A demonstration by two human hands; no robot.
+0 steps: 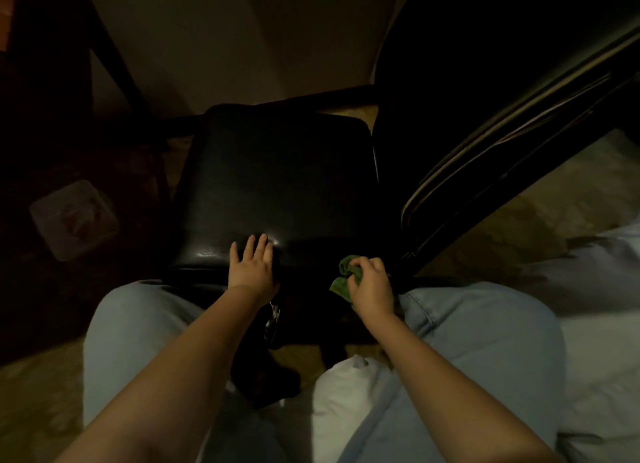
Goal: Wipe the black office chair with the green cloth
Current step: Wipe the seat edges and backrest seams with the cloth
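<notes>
Your knees (138, 327) flank the black office chair (277, 185). Left hand (252, 266) lies flat, fingers spread, on the seat's front edge; right hand (372, 286) pinches the bunched green cloth (341, 282) at the near right corner. Risk: so small a wad may skip patches in this dimness.

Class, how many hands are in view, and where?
2. The left hand rests flat on the black chair seat, at its near edge; the right hand, to its right, grips the green cloth.
</notes>
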